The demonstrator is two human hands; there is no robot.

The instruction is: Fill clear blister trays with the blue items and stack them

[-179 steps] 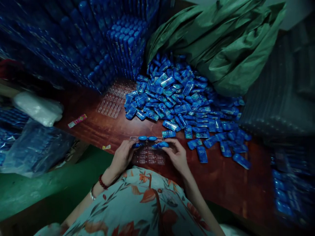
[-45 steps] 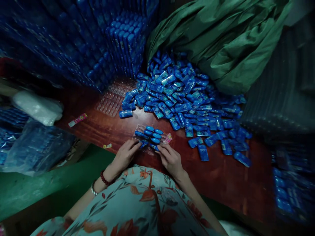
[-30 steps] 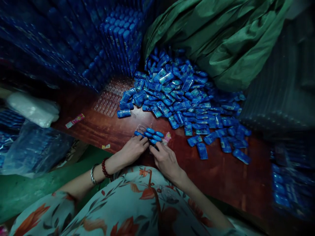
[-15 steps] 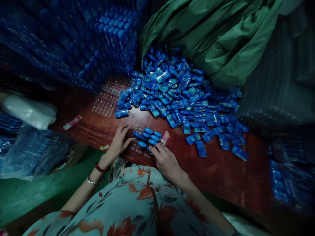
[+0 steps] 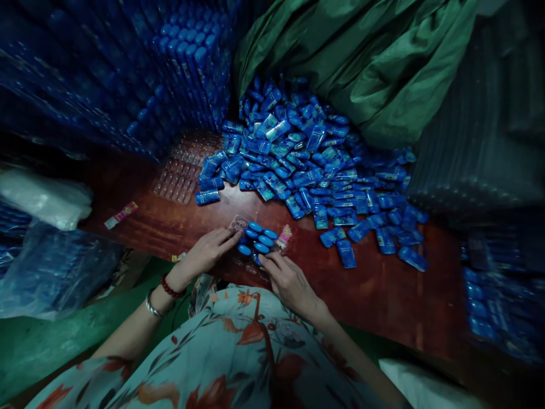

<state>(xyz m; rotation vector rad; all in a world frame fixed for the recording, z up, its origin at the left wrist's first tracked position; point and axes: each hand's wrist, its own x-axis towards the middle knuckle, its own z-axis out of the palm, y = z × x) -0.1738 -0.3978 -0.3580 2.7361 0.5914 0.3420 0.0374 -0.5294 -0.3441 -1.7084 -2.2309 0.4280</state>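
Observation:
In front of my body, a clear plastic tray with moulded hollows lies on the table. A small group of blue oval-ended packs stands upright in it. My left hand is at the group's left side, its thumb and fingers closed around a blue pack that they partly cover. At the near side, my right hand pinches another blue pack between thumb and fingers. The tray's near part is partly hidden by my hands.
A large heap of loose blue packs spreads over the reddish table under a green sack. Filled stacks rise at the back left. Clear trays lie before them. Pink wrappers and a white bag are leftward.
My left hand has moved right and closed in on the group's left pack; its fingers were spread before. My right hand stays at the near pack. The view has shifted slightly.

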